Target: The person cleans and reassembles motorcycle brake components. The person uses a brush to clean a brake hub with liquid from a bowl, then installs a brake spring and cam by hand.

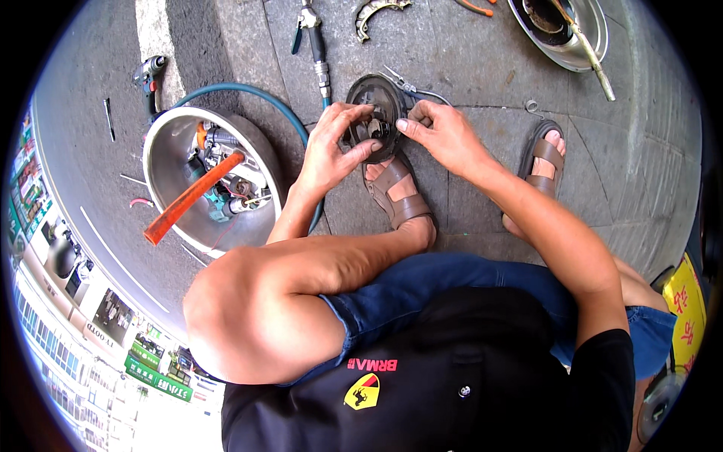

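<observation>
A dark round brake drum plate (388, 94) is held up between my hands, above my left sandal. Some metal parts sit at its centre, too small to make out fully. My left hand (339, 143) grips its left side, the thumb near the central parts and the fingers at the upper part. My right hand (444, 135) pinches at its right rim with thumb and forefinger; the other fingers are curled. A thin cable (431, 95) runs off beside the plate. Beyond it on the pavement lies a curved brake shoe (367, 16).
At left a steel bowl (162, 203) holds several tools, with an orange-red handle (196, 197) across its rim. An impact driver (151, 79), an air gun (312, 41) and a blue hose (248, 90) lie nearby. Far right is a metal basin (600, 30) with a stick (595, 64).
</observation>
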A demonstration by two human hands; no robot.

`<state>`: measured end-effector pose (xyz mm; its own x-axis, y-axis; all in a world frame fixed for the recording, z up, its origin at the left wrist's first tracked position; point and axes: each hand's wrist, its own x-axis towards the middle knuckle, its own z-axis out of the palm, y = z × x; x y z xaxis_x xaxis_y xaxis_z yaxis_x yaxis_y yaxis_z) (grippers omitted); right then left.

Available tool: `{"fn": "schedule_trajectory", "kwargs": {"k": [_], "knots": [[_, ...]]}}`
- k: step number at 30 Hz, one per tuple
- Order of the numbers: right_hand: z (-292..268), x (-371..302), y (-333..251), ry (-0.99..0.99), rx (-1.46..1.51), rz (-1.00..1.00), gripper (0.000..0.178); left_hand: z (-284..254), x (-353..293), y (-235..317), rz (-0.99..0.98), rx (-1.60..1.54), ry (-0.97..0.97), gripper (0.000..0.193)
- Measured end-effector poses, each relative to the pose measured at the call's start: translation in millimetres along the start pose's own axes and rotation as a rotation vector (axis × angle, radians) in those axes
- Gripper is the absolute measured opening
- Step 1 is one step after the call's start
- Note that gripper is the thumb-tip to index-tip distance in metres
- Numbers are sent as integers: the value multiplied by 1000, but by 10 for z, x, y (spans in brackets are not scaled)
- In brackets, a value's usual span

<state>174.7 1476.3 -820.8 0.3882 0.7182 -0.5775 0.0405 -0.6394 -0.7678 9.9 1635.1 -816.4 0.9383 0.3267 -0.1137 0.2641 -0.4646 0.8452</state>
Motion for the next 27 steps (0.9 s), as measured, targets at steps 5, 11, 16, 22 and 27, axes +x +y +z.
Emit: {"fn": "schedule_trajectory", "kwargs": {"k": [5, 11, 16, 22, 27], "knots": [[-1, 22, 73, 11, 25, -12, 37, 97, -31, -30, -48, 15, 73, 43], [-46, 24, 121, -27, 36, 18, 35, 97, -11, 21, -29, 43, 77, 38], [-149, -57, 238, -50, -4, 94, 34, 289, -149, -211, -329, -191, 267, 29], [-69, -192, 508, -134, 3, 141, 32, 356, -442, -267, -499, -224, 431, 21], [-16, -247, 586, -182, 142, 298, 27, 479, -485, -164, -444, -158, 434, 20]]}}
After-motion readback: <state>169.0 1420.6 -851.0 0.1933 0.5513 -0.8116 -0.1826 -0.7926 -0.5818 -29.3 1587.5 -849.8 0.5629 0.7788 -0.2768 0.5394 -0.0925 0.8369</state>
